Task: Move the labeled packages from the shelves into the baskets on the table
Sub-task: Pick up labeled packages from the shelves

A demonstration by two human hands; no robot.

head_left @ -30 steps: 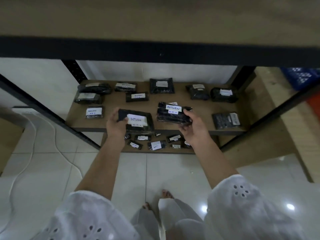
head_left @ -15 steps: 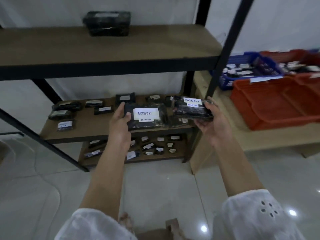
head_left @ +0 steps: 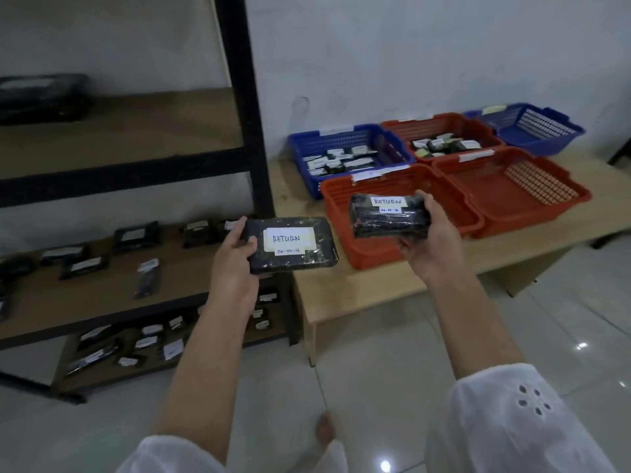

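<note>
on the shelves (head_left: 102,295) at left, more labeled packages (head_left: 83,266) wait. the left hand (head_left: 235,261) pinches the flat package (head_left: 293,245) by its left short edge, off the front left corner of the table (head_left: 358,285). it looks stiff and light, though its shiny wrap may slip. the right hand (head_left: 430,247) cups the thicker bundle (head_left: 389,216) from below, by the nearest orange basket (head_left: 368,250). it looks softer and is best held underneath.

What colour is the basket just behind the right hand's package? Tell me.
Orange-red; the head view shows the basket best, behind the package.
</note>
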